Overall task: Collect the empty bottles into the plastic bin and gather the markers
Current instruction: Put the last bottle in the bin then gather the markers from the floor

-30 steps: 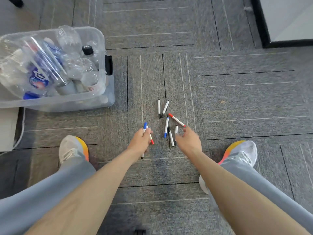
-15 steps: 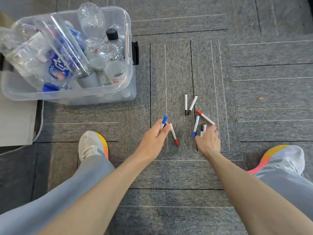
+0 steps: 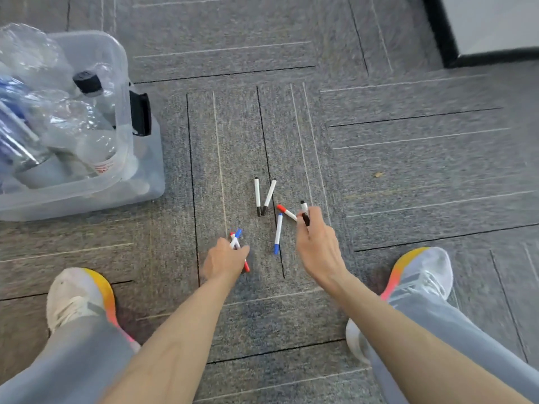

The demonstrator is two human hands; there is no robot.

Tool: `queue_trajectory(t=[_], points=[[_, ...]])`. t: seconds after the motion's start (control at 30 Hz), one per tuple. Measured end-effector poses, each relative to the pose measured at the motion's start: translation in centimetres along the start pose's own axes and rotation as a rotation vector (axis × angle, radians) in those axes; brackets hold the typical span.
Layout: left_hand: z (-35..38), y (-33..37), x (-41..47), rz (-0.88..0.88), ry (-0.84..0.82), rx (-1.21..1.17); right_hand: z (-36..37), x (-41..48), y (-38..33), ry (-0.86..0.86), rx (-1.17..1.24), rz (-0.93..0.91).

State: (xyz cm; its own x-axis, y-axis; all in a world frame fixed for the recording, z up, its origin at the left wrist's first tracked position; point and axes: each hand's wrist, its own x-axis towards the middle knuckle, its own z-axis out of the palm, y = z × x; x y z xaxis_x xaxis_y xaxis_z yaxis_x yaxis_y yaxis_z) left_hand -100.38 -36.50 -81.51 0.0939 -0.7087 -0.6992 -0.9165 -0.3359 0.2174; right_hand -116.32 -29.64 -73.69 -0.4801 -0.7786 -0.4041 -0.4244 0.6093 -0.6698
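Note:
White markers lie on the grey carpet between my feet. My left hand [image 3: 224,260] grips a small bunch of markers [image 3: 236,239] with red and blue caps showing. My right hand [image 3: 316,243] is closed on black-capped markers [image 3: 304,212], lifted off the floor. Two black-capped markers [image 3: 264,196] lie in a V ahead of my hands. A blue-capped marker [image 3: 278,233] and a red-capped marker [image 3: 286,212] lie between my hands. The clear plastic bin [image 3: 145,176] at the left holds several empty bottles [image 3: 90,86].
My two white and orange shoes [image 3: 80,295] [image 3: 420,275] flank the markers. A black latch [image 3: 140,113] sits on the bin's right side. A white wall with black skirting [image 3: 443,39] runs at the upper right. A small brown scrap [image 3: 378,174] lies on the carpet.
My right hand has picked black-capped markers up off the carpet. My left hand still holds its markers, drawn closer together. The view has shifted right, so the bin sits further left.

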Motion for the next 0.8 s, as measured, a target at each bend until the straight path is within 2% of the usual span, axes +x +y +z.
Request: queue_trajectory(t=[0.1,0.2,0.3,0.47,0.63,0.8], points=[[1.3,1.2,0.0,0.001,0.033,0.025,-3.0,0.0,-1.7,0.074,0.125,-0.122],[1.2,1.8,-0.4,-0.008,0.024,0.042,-4.7,-0.4,-1.5,0.113,0.177,-0.128],[0.1,2.4,-1.4,0.059,0.015,-0.016,-5.4,-1.7,-0.6,0.124,0.15,-0.124],[-2.0,3.2,-5.0,0.25,0.003,-0.262,-5.1,-4.6,0.1,0.12,0.073,-0.123],[-4.9,1.7,-8.4,0.344,0.019,-0.556,-2.4,-5.2,-0.7,0.147,-0.001,-0.07],[-8.1,1.0,-10.2,0.448,0.057,-0.647,2.1,-2.9,-0.4,0.125,-0.076,0.074]])
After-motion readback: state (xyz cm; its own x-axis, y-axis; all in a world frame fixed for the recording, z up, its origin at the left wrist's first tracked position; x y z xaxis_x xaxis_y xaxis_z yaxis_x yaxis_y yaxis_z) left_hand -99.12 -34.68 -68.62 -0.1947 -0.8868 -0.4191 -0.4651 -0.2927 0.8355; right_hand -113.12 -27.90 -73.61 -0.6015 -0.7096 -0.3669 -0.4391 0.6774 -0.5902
